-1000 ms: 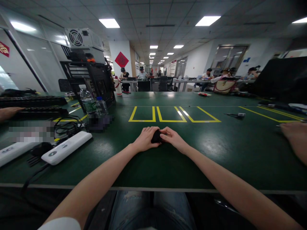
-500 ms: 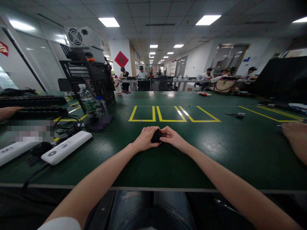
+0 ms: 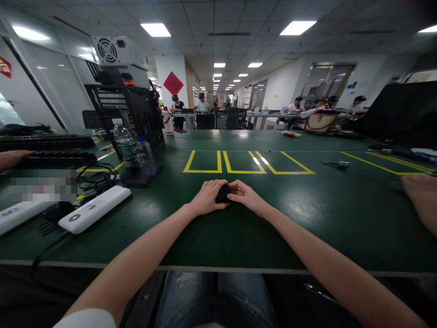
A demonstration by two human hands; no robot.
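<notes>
Between my two hands is a small black object (image 3: 222, 194) with a rounded outline, low over the green table (image 3: 239, 241); its kind does not show. My left hand (image 3: 207, 197) wraps round its left side, fingers over the top and thumb along the near edge. From the right, my right hand (image 3: 243, 195) pinches it with thumb and fingertips. Much of the object is hidden by the fingers. Beyond my hands, yellow tape outlines (image 3: 246, 172) mark the tabletop.
At left lie a white power strip (image 3: 95, 209) and black cables (image 3: 95, 177). Behind them stand plastic bottles (image 3: 125, 143) and an open computer case (image 3: 143, 114). A dark-tipped tool (image 3: 337, 165) lies to the right. Other people's hands show at the left (image 3: 13, 159) and right (image 3: 421, 198) edges.
My hands and the black object keep the same place and grip. At the right edge, the other person's hand has shifted very slightly.
</notes>
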